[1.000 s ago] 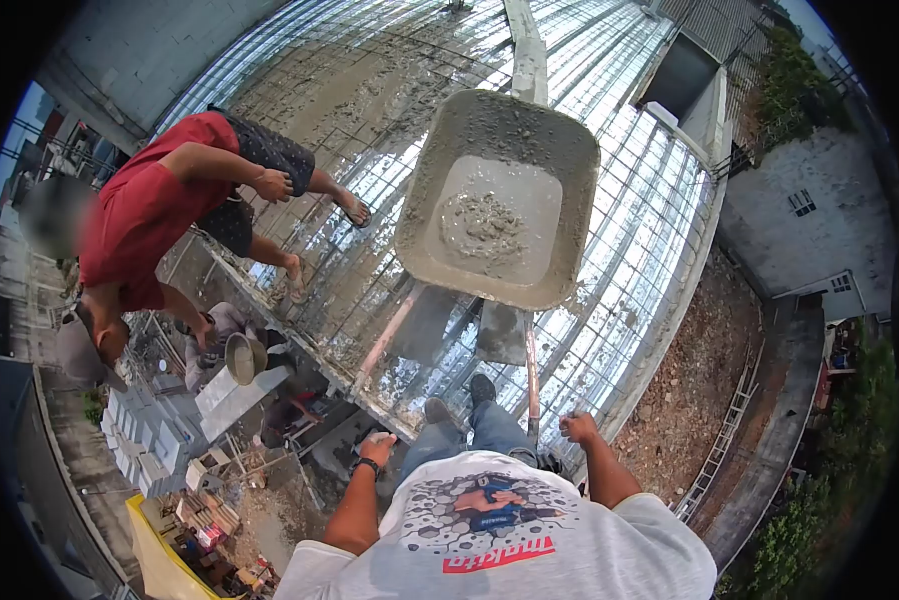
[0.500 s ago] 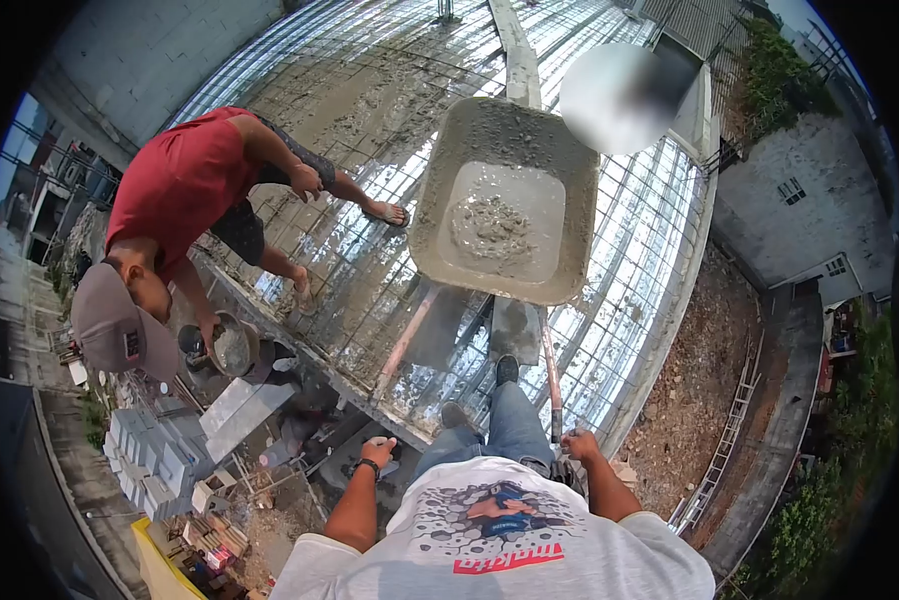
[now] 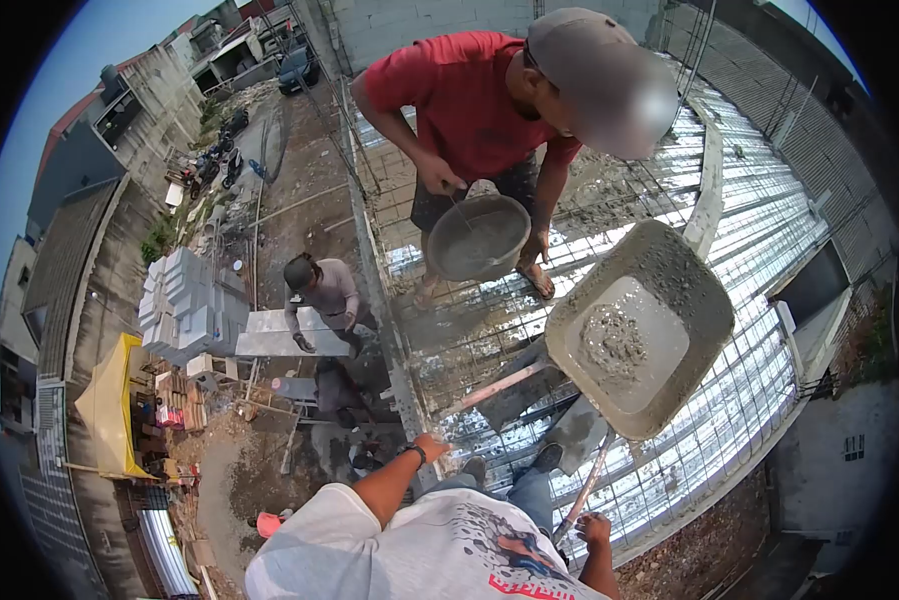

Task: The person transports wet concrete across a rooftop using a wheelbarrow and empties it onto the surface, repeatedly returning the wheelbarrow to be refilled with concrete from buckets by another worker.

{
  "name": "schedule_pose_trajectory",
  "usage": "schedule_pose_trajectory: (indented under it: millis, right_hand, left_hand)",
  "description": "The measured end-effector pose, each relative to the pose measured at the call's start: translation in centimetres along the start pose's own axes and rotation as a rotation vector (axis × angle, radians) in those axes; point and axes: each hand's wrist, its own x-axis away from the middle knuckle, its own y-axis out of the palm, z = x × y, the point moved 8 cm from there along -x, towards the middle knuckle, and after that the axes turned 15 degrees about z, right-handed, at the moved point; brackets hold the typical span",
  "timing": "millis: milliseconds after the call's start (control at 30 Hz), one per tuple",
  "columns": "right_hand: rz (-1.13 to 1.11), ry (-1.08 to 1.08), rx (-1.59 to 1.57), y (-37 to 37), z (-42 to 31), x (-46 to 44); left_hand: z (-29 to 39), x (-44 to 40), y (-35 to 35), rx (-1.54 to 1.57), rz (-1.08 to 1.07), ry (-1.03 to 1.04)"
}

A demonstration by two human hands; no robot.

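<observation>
The wheelbarrow tray point(image 3: 706, 345), with wet concrete point(image 3: 614, 342) in it, stands ahead on the wire mesh. Its handles point back towards me. Near the end of the left handle point(image 3: 499, 385), my left hand point(image 3: 432, 447) is closed, with nothing visible in it. Beside the right handle point(image 3: 591, 480) my right hand point(image 3: 594, 528) has its fingers curled, also with nothing visible in them. A co-worker in a red shirt point(image 3: 474, 105) bends over and holds a bucket point(image 3: 479, 238) left of the tray.
The slab edge point(image 3: 394, 345) drops off on my left. Below it are a person in a grey top point(image 3: 329, 292), stacked pale blocks point(image 3: 189, 310) and a yellow tarp point(image 3: 109, 405). Reinforcement mesh point(image 3: 739, 385) covers the metal deck around the wheelbarrow.
My view has swung left, so the tray shows further right. The co-worker has straightened somewhat and brought the bucket up from beyond the slab edge to beside the tray. My hands remain near the handles.
</observation>
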Motion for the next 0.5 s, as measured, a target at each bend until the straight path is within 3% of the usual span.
schedule_pose_trajectory:
  millis: [133,233,333,500]
  right_hand:
    - [0.018,-0.060,-0.032,-0.3,-3.1,-0.5]
    - [0.029,-0.061,-0.026,-0.5,-3.2,0.1]
    - [0.024,0.003,-0.002,-0.1,-0.9,0.4]
    - [0.029,0.156,0.040,-0.1,5.9,-0.2]
  left_hand:
    - [-1.3,-1.2,1.5,-0.001,0.037,0.017]
    - [-0.6,0.6,0.5,0.025,-0.080,-0.063]
    - [-1.7,1.0,0.4,-0.027,0.058,0.037]
    - [-4.9,0.7,2.0,0.085,-0.056,-0.100]
